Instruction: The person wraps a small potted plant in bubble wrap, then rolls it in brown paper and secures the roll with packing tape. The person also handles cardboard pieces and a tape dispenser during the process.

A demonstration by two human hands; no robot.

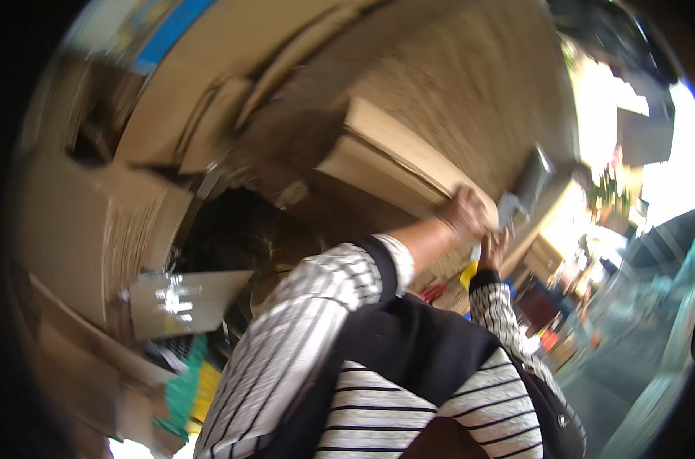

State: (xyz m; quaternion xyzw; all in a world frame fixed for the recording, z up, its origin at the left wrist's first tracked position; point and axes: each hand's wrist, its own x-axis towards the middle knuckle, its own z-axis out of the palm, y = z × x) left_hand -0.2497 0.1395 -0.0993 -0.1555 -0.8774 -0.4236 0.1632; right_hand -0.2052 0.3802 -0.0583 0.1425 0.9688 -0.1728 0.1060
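A long piece of folded brown cardboard [401, 157] stretches from the middle of the head view toward my hands. My left hand [467, 211] is closed over its right end, with the fingers bent. Just right of it and a little nearer is my right hand [494, 249], its fingers pointing up toward the same end. Motion smears those fingers, so I cannot make out whether they grip anything. A small grey, crumpled-looking thing [510, 206] shows beyond the right fingertips, too blurred to name.
Large flattened cardboard boxes [72, 229] are piled on the left. A pale flat panel [187, 302] lies near them, above a green plastic bag [185, 390]. Brown dirt ground [470, 84] spreads ahead. Translucent plastic sheeting [638, 306] and mixed clutter fill the right side.
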